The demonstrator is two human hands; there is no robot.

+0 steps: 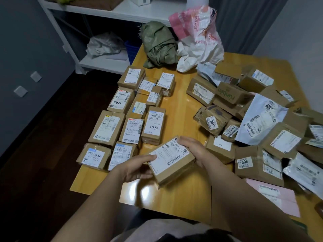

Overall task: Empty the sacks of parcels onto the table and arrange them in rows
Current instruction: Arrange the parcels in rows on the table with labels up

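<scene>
Evidently the brown cardboard parcel (172, 159) was a stiff, taped box with flat faces and firm edges. Judging by how easily it sat between two hands, it was fairly light. Its contents could not be told, so it called for a gentle set-down, not a drop. The tape and the smooth printed label (167, 153) on top looked a little slippery, which made the two opposite ends and the cardboard edges the best places to take hold. That was how it was held: the left hand (138, 167) gripped the near-left end, thumb across the top by the label and fingers tucked beneath, while the right hand (192, 149) cupped the far-right end with its fingers curled over the top corner. Both forearms reached forward with the wrists turned inward, so the parcel sat askew, label up, seemingly raised just off the yellow surface (181, 109). To the left of the parcel and beyond it lay the rows (132, 117) of boxes set label up. To its right spread the unsorted heap (253, 119). Well beyond it slumped the green sack (160, 44) and the white-and-pink sack (197, 37).
</scene>
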